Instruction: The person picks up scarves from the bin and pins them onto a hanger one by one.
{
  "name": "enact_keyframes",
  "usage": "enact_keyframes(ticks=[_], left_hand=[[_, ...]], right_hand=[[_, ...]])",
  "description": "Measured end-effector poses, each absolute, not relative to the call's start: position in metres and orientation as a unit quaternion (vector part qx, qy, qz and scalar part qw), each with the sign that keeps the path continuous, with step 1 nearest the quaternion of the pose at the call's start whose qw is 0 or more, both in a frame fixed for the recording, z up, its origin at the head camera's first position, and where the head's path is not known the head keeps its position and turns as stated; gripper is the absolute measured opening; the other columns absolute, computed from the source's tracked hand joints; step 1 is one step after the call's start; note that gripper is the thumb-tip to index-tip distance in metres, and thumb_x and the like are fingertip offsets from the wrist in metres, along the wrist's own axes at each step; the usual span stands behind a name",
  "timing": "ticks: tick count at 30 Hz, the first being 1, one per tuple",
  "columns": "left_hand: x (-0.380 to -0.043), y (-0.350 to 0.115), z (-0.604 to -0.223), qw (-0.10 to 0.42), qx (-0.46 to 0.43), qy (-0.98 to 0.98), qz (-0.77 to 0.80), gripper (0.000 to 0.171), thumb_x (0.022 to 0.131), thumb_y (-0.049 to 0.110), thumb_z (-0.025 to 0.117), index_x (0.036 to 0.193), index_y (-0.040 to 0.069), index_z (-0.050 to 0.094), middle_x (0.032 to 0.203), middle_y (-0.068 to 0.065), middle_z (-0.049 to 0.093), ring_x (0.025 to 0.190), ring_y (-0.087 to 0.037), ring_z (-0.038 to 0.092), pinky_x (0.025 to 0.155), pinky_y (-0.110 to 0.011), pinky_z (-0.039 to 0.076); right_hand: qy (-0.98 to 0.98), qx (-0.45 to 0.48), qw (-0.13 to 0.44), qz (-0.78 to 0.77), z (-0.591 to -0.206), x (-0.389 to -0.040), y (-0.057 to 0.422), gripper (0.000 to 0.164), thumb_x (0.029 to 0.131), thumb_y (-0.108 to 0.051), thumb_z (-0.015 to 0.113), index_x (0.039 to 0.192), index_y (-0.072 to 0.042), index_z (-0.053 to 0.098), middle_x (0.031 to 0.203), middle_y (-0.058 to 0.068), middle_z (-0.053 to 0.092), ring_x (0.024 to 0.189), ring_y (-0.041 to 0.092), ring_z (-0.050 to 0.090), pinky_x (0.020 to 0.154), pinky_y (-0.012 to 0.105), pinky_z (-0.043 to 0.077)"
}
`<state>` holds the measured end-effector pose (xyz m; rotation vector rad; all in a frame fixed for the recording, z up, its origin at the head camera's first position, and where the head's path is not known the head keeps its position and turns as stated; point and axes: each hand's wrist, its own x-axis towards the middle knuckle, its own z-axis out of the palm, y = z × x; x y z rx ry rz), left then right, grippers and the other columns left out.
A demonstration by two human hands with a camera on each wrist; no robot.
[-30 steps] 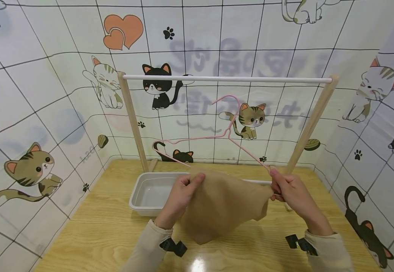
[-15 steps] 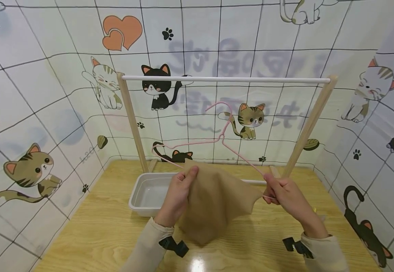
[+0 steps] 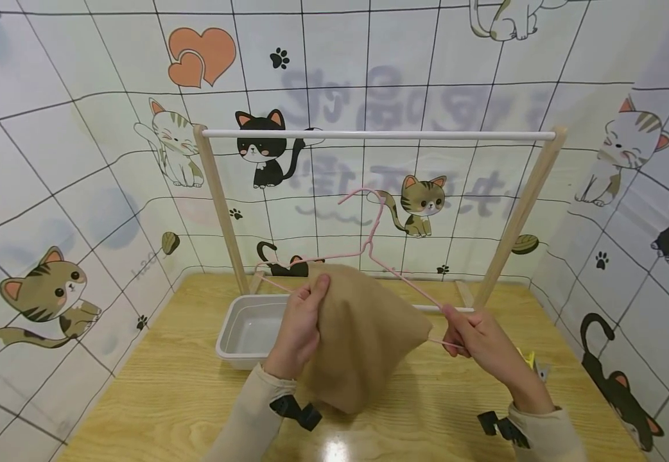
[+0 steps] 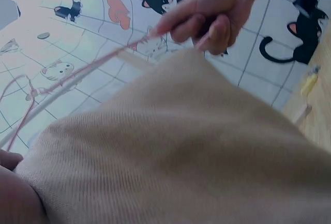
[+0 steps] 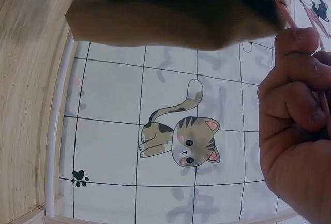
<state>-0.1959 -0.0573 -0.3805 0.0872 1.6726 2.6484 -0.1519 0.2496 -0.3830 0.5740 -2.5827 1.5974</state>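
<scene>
A tan ribbed cloth (image 3: pixel 363 333) hangs draped over the lower bar of a pink wire hanger (image 3: pixel 404 280). My left hand (image 3: pixel 301 324) pinches the cloth's upper left edge, thumb on the near side. With curled fingers, my right hand (image 3: pixel 476 337) grips the hanger's right corner, just beyond the cloth's right tip. The hanger tilts, its hook up and turned to the left. In the left wrist view the cloth (image 4: pixel 170 146) fills most of the foreground, with the right hand (image 4: pixel 217 17) behind it. The right wrist view shows the cloth's underside (image 5: pixel 176 17) beside the right hand (image 5: pixel 295 89).
Behind the hands stands a wooden rack with a white top rail (image 3: pixel 381 135). A white plastic tub (image 3: pixel 233 353) sits on the wooden table (image 3: pixel 155 385) at left. Something yellow and grey (image 3: pixel 533 364) lies behind the right wrist. Cat-print sheeting (image 3: pixel 334 51) encloses the table.
The hanger has come down and to the left with my right hand. More of its lower bar shows between the cloth's tip and that hand. The left hand has risen slightly, still pinching the cloth.
</scene>
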Motion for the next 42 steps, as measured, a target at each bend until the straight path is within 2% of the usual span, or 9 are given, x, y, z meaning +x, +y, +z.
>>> enact_keyframes(ticks=[9,13,16,20,23,28,31,37,42], left_hand=[[-0.2,-0.068,-0.381,0.006,0.052,0.641,0.766,0.02,0.103,0.017,0.061,0.104,-0.003,0.067,0.084,0.0,0.065,0.075,-0.011,0.064,0.07,-0.026,0.053],[-0.201,-0.074,-0.381,-0.009,0.068,0.718,0.692,0.022,0.102,0.018,0.063,0.104,-0.004,0.068,0.089,-0.004,0.064,0.079,-0.013,0.061,0.072,-0.028,0.052],[-0.2,-0.076,-0.38,-0.045,0.091,0.772,0.627,0.021,0.101,0.02,0.065,0.097,0.0,0.067,0.089,-0.005,0.063,0.078,-0.014,0.059,0.071,-0.028,0.052],[-0.198,-0.078,-0.381,-0.122,0.111,0.827,0.538,0.026,0.098,0.023,0.07,0.08,0.006,0.061,0.073,-0.001,0.055,0.066,-0.014,0.053,0.06,-0.027,0.048],[-0.197,-0.08,-0.381,-0.164,0.112,0.844,0.498,0.029,0.096,0.025,0.073,0.076,0.008,0.059,0.065,0.0,0.049,0.06,-0.014,0.049,0.054,-0.028,0.043],[-0.194,-0.081,-0.382,-0.207,0.09,0.856,0.464,0.025,0.093,0.029,0.076,0.099,0.006,0.067,0.081,-0.004,0.063,0.07,-0.017,0.056,0.062,-0.032,0.048],[-0.193,-0.084,-0.384,-0.239,0.083,0.858,0.447,0.027,0.094,0.023,0.075,0.112,0.005,0.065,0.091,-0.007,0.067,0.074,-0.018,0.058,0.064,-0.033,0.049],[-0.195,-0.096,-0.389,-0.294,0.107,0.847,0.429,0.014,0.098,0.006,0.067,0.111,0.003,0.064,0.085,-0.007,0.069,0.07,-0.017,0.063,0.061,-0.029,0.049],[-0.197,-0.104,-0.392,-0.309,0.102,0.837,0.441,0.01,0.099,0.004,0.066,0.108,0.003,0.065,0.087,-0.008,0.071,0.075,-0.017,0.065,0.062,-0.027,0.05]], right_hand=[[-0.843,0.166,0.053,0.509,-0.386,-0.15,0.249,0.065,0.113,-0.029,0.039,0.054,-0.005,0.05,0.055,0.003,0.058,0.045,0.007,0.039,0.042,0.028,0.035],[-0.843,0.158,0.053,0.511,-0.387,-0.15,0.249,0.066,0.113,-0.03,0.039,0.054,-0.004,0.05,0.055,0.003,0.057,0.046,0.007,0.039,0.042,0.028,0.035],[-0.843,0.157,0.054,0.512,-0.387,-0.15,0.249,0.066,0.113,-0.03,0.039,0.054,-0.003,0.051,0.055,0.003,0.057,0.046,0.007,0.039,0.042,0.028,0.035],[-0.845,0.149,0.058,0.51,-0.387,-0.149,0.248,0.066,0.113,-0.031,0.039,0.055,-0.003,0.054,0.055,0.003,0.058,0.046,0.007,0.039,0.043,0.028,0.036],[-0.848,0.138,0.061,0.509,-0.386,-0.147,0.248,0.066,0.113,-0.033,0.04,0.055,-0.004,0.054,0.056,0.004,0.058,0.046,0.008,0.04,0.044,0.028,0.036],[-0.851,0.131,0.062,0.504,-0.385,-0.146,0.248,0.066,0.112,-0.034,0.04,0.055,-0.005,0.056,0.056,0.005,0.058,0.047,0.008,0.04,0.044,0.028,0.036],[-0.851,0.129,0.059,0.506,-0.384,-0.146,0.248,0.066,0.112,-0.034,0.04,0.056,-0.004,0.055,0.057,0.005,0.058,0.047,0.009,0.041,0.044,0.028,0.036],[-0.854,0.12,0.062,0.503,-0.382,-0.144,0.25,0.065,0.112,-0.036,0.04,0.059,-0.004,0.057,0.058,0.004,0.059,0.047,0.011,0.04,0.044,0.028,0.036],[-0.85,0.128,0.065,0.507,-0.381,-0.144,0.252,0.064,0.113,-0.034,0.04,0.058,-0.004,0.057,0.057,0.005,0.059,0.046,0.011,0.04,0.044,0.028,0.036]])
